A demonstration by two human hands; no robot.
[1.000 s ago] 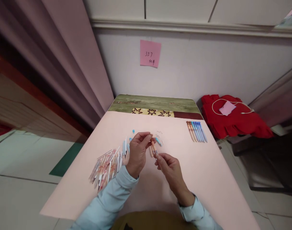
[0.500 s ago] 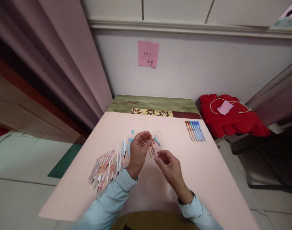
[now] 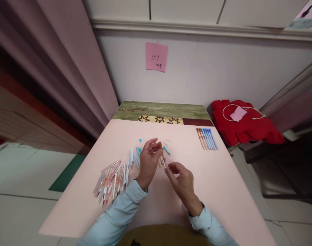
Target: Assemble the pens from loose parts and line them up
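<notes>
Between the fingertips of my left hand [image 3: 149,162] is a tan pen [image 3: 162,155] with a brown top, tilted with its lower end toward my right hand. My right hand [image 3: 182,179] pinches a thin white pen refill [image 3: 164,166] at the pen's lower end. How far the refill sits inside the barrel I cannot tell. Another tan barrel [image 3: 160,163] shows just beyond my left fingers, partly hidden by them. A blue pen part [image 3: 167,150] lies past the hands, near small clear bits [image 3: 168,140]. More blue barrels [image 3: 137,160] lie left of my left hand.
A loose pile of refills in clear wrappers [image 3: 111,181] covers the left of the pink tabletop [image 3: 217,191]. At the back right, brown-topped and blue pens [image 3: 207,139] lie in a row. One small blue cap [image 3: 140,140] sits apart. A red cloth [image 3: 250,126] lies beyond the table.
The white refill between my hands shows more plainly at the pen's lower end. My right hand has barely shifted, and the view has moved slightly.
</notes>
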